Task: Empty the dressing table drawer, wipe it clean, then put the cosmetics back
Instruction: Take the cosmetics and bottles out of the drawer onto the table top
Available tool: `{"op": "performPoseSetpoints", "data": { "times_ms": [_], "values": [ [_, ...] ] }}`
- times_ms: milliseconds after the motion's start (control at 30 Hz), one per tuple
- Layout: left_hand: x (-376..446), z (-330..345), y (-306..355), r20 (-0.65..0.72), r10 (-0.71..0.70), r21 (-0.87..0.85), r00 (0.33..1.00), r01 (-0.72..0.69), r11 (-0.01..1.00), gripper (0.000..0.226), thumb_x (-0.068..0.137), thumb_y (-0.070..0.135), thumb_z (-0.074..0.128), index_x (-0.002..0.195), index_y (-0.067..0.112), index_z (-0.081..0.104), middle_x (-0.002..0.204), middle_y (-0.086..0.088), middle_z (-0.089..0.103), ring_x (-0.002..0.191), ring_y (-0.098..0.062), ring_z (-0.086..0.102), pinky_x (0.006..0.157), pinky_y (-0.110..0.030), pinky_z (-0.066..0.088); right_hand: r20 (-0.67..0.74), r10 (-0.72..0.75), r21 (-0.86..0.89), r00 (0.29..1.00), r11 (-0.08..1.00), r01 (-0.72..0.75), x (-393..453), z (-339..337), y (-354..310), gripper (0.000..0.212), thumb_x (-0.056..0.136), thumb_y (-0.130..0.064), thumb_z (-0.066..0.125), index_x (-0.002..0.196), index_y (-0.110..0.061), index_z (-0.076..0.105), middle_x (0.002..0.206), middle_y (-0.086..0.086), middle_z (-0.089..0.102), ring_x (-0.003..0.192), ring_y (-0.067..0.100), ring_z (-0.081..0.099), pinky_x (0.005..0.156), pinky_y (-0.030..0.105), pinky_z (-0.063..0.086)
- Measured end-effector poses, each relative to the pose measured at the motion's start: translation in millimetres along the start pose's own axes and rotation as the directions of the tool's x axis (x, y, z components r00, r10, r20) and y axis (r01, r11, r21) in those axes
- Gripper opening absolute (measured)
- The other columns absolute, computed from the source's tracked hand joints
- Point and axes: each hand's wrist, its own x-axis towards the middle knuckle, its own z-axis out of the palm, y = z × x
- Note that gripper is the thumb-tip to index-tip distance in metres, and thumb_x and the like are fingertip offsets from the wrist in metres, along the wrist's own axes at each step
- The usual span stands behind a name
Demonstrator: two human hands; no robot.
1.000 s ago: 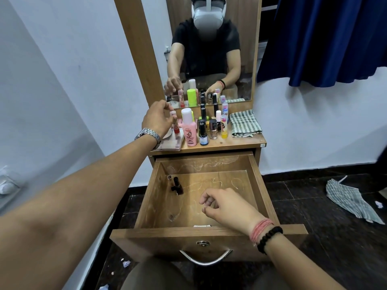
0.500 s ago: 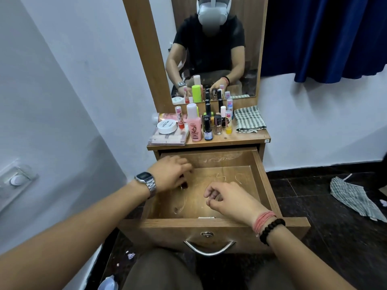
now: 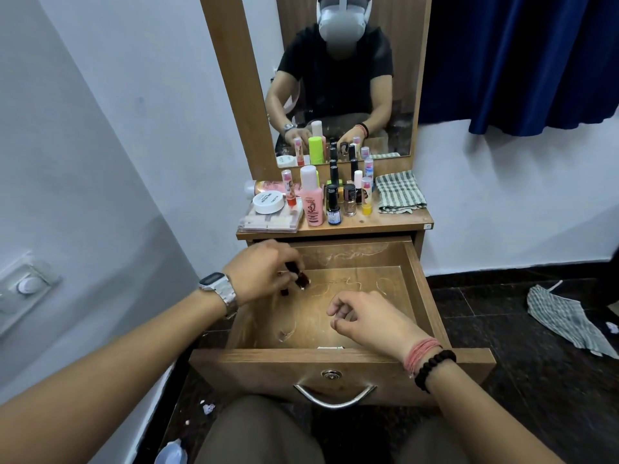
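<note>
- Head view looks down on an open wooden drawer point(image 3: 425, 289) pulled out from a wooden dressing bench point(image 3: 368, 226).
- Left hand point(image 3: 264, 271), a metal watch on its wrist, is inside the drawer at its back left, fingers curled round small dark nail-polish bottles point(image 3: 301, 279).
- Right hand point(image 3: 368, 321) hangs over the drawer's front right part, fingers loosely curled, holding nothing.
- Pale smears mark the drawer floor.
- On the bench top stand a pink plastic bottle point(image 3: 311, 199), a round white jar point(image 3: 268, 202) on a flat clear case, several small bottles, and a folded checked cloth point(image 3: 400, 192) at the right.
- Another striped cloth point(image 3: 566, 319) lies on the dark floor.
</note>
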Motion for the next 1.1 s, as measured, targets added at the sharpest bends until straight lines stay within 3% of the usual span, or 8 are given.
{"op": "performPoseSetpoints", "data": {
  "times_ms": [67, 167, 300, 500, 767, 967, 1100],
  "values": [
    [1, -24, 0, -0.077, -0.072, -0.128, 0.994, 0.062, 0.990, 0.016, 0.082, 0.023, 0.069, 0.097, 0.028, 0.068, 0.097, 0.011, 0.068, 0.089, -0.005, 0.059, 0.077, -0.021, 0.045, 0.003, -0.002, -0.003, 1.000, 1.000, 0.002, 0, 0, 0, 0.013, 0.089, -0.024, 0.060, 0.101, -0.027, 0.065, 0.086, -0.014, 0.064, 0.074, -0.002, 0.055, 0.076, 0.017, 0.044],
    [6, -56, -11, -0.186, -0.232, -0.258, 0.955, 0.180, 0.949, 0.017, 0.079, 0.019, 0.074, 0.094, 0.024, 0.070, 0.092, 0.009, 0.070, 0.086, -0.006, 0.063, 0.080, -0.023, 0.049, 0.009, 0.000, -0.003, 1.000, 1.000, 0.000, 0, 0, -1, 0.013, 0.089, -0.024, 0.060, 0.101, -0.027, 0.064, 0.087, -0.014, 0.063, 0.074, -0.002, 0.055, 0.076, 0.017, 0.046],
    [21, -71, -30, -0.255, -0.407, -0.309, 0.877, 0.326, 0.894, 0.015, 0.079, 0.018, 0.073, 0.094, 0.019, 0.069, 0.092, 0.004, 0.070, 0.087, -0.012, 0.065, 0.080, -0.027, 0.052, 0.009, 0.005, -0.010, 1.000, 1.000, -0.005, -1, -2, -3, 0.014, 0.089, -0.024, 0.060, 0.102, -0.027, 0.064, 0.086, -0.015, 0.062, 0.077, 0.001, 0.057, 0.079, 0.020, 0.048],
    [37, -65, -55, -0.250, -0.581, -0.346, 0.775, 0.489, 0.801, 0.023, 0.076, 0.020, 0.072, 0.098, 0.019, 0.067, 0.091, 0.002, 0.071, 0.088, -0.019, 0.066, 0.083, -0.037, 0.054, 0.012, 0.009, -0.014, 1.000, 1.000, -0.009, -3, -2, -3, 0.014, 0.090, -0.024, 0.060, 0.103, -0.026, 0.063, 0.089, -0.014, 0.063, 0.078, 0.002, 0.058, 0.079, 0.021, 0.049],
    [39, -50, -62, -0.233, -0.641, -0.402, 0.731, 0.528, 0.748, 0.026, 0.078, 0.020, 0.073, 0.102, 0.017, 0.065, 0.098, -0.003, 0.070, 0.088, -0.020, 0.065, 0.081, -0.035, 0.055, 0.022, 0.009, -0.027, 1.000, 1.000, -0.009, -2, -2, -3, 0.014, 0.090, -0.026, 0.060, 0.103, -0.026, 0.064, 0.088, -0.014, 0.062, 0.085, 0.005, 0.057, 0.081, 0.021, 0.046],
    [40, -48, -63, -0.217, -0.643, -0.401, 0.734, 0.533, 0.745, 0.027, 0.078, 0.021, 0.070, 0.104, 0.019, 0.064, 0.100, -0.002, 0.071, 0.090, -0.020, 0.065, 0.083, -0.037, 0.054, 0.025, 0.006, -0.030, 1.000, 1.000, -0.005, -2, -2, -2, 0.013, 0.090, -0.026, 0.060, 0.103, -0.026, 0.064, 0.085, -0.016, 0.060, 0.082, 0.003, 0.058, 0.078, 0.020, 0.046],
    [39, -49, -62, -0.228, -0.637, -0.417, 0.737, 0.517, 0.748, 0.036, 0.079, 0.028, 0.073, 0.112, 0.018, 0.060, 0.113, -0.002, 0.065, 0.098, -0.020, 0.062, 0.078, -0.033, 0.052, 0.020, 0.011, -0.030, 1.000, 0.999, -0.011, -2, -1, -1, 0.014, 0.090, -0.028, 0.060, 0.103, -0.027, 0.063, 0.086, -0.016, 0.060, 0.082, 0.002, 0.058, 0.078, 0.019, 0.046]
  ]
}}
